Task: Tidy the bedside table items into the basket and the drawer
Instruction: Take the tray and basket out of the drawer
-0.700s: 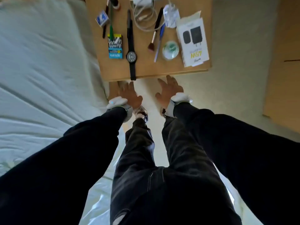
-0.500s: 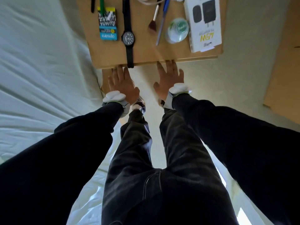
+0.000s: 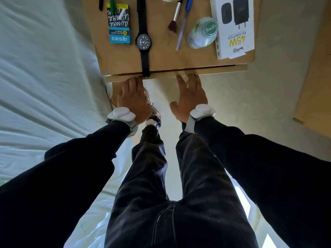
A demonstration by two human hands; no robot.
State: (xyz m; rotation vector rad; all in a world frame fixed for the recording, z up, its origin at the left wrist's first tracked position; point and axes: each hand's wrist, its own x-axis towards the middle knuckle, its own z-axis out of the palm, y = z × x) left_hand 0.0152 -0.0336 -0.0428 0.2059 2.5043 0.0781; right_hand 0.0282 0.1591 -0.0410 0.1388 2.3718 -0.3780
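Both hands are at the front of the drawer under the desk. The left hand and right hand hold nothing, with fingers reaching straight to the drawer's lip; whether the tips hook beneath it cannot be told. The items lie on the desk at 12 o'clock of the hands: chalk box, watch, brush, blue pen, round green-lidded container and adapter box. No basket is in view. The main hazard is the watch. Its strap overhangs the desk's front edge just beside the left fingers, so a rising hand or a jerked pull would likely snag it and drag it to the floor. A jolt may also roll the container. The bed crowds the desk at 9 o'clock, and the person's legs stand at 6 o'clock in the drawer's likely path. Open room lies at 3 o'clock, short of a wooden panel.
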